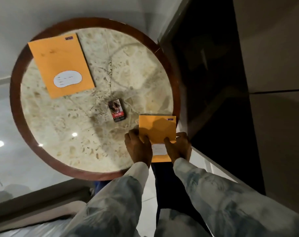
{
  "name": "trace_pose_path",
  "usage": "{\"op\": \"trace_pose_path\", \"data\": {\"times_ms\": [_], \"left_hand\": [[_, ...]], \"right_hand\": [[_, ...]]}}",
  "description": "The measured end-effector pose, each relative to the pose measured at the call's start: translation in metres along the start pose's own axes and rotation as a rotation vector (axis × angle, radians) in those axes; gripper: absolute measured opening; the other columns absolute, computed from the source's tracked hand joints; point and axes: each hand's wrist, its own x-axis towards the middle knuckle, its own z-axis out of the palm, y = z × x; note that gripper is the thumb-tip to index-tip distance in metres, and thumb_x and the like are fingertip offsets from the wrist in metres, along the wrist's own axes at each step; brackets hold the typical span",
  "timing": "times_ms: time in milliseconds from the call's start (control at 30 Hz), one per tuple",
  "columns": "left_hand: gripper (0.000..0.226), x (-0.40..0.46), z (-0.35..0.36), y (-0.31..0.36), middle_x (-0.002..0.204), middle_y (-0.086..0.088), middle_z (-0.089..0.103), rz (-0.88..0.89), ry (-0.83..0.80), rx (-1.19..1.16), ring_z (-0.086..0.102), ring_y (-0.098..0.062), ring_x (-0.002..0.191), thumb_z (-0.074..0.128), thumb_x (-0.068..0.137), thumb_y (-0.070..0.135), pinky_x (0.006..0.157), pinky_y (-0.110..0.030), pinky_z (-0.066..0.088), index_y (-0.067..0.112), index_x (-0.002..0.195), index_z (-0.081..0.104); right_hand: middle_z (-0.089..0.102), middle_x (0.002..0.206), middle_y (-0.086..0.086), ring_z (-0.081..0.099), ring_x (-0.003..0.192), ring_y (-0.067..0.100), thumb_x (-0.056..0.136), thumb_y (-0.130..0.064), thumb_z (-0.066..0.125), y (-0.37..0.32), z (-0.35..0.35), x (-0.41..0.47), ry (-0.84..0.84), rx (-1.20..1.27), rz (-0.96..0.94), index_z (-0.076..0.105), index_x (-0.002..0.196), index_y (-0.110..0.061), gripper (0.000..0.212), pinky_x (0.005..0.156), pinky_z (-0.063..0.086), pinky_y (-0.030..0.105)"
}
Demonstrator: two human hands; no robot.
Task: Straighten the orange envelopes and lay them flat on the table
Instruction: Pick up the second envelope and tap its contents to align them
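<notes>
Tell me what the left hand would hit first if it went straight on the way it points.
Probably the small box at the table's middle, just ahead of the left hand gripping the near envelope. Height is unclear, so it might pass over.

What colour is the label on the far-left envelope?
The bean-shaped label on the large orange paper envelope is white with a thin reddish edge; the head view shows it best.

left hand (138, 145) | right hand (178, 147) | side by side, palms down | fingers (146, 139) apparently pinching orange envelope (158, 127)
</notes>
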Motion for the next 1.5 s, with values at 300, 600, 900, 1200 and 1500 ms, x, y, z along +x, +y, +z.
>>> {"op": "trace_pose_path", "data": {"times_ms": [300, 600, 900, 1200, 1500], "left_hand": [[0.025, 0.082, -0.080, 0.056, 0.110, -0.018, 0.062, 0.226, 0.213, -0.171, 0.063, -0.037, 0.100, 0.068, 0.091, 0.017, 0.089, -0.051, 0.055, 0.004, 0.110, 0.060], [0.036, 0.229, -0.210, 0.058, 0.118, -0.018, 0.069, 0.047, 0.401, -0.212, 0.066, -0.035, 0.109, 0.074, 0.085, 0.020, 0.089, -0.035, 0.051, 0.004, 0.116, 0.064], [0.053, 0.271, -0.231, 0.057, 0.139, -0.027, 0.057, 0.000, 0.270, -0.014, 0.057, -0.047, 0.127, 0.071, 0.086, 0.011, 0.108, -0.054, 0.051, -0.005, 0.132, 0.050], [0.051, 0.260, -0.274, 0.051, 0.118, -0.007, 0.056, 0.579, -0.061, -0.188, 0.058, -0.007, 0.095, 0.058, 0.089, -0.022, 0.081, -0.007, 0.049, -0.011, 0.137, 0.045], [0.020, 0.222, -0.249, 0.027, 0.119, 0.008, 0.060, 0.585, 0.349, -0.213, 0.062, -0.005, 0.113, 0.052, 0.106, 0.022, 0.103, -0.023, 0.051, 0.028, 0.122, 0.042]], "right_hand": [[0.075, 0.110, 0.009, 0.072, 0.096, 0.029, 0.081, -0.039, 0.077, -0.116, 0.001, -0.007, 0.112, 0.172, -0.330, 0.063, 0.110, -0.016, 0.040, 0.080, 0.061, 0.039], [0.075, 0.108, 0.010, 0.068, 0.104, 0.034, 0.085, -0.029, 0.070, -0.296, 0.079, -0.018, -0.111, 0.150, -0.620, 0.067, 0.105, -0.007, 0.029, 0.083, 0.054, 0.035], [0.042, 0.083, 0.010, 0.038, 0.081, 0.025, 0.088, -0.026, 0.065, -0.338, 0.116, -0.013, -0.141, -0.045, -0.679, 0.041, 0.077, -0.009, 0.032, 0.073, 0.028, 0.033], [0.073, 0.124, 0.015, 0.068, 0.114, 0.036, 0.092, -0.014, 0.071, -0.365, 0.099, -0.001, -0.376, 0.256, -0.524, 0.067, 0.123, -0.006, 0.033, 0.101, 0.056, 0.051], [0.067, 0.127, 0.018, 0.066, 0.121, 0.027, 0.097, -0.014, 0.069, -0.323, 0.091, -0.052, -0.091, 0.473, -1.017, 0.052, 0.134, 0.007, 0.046, 0.107, 0.056, 0.042]]}}
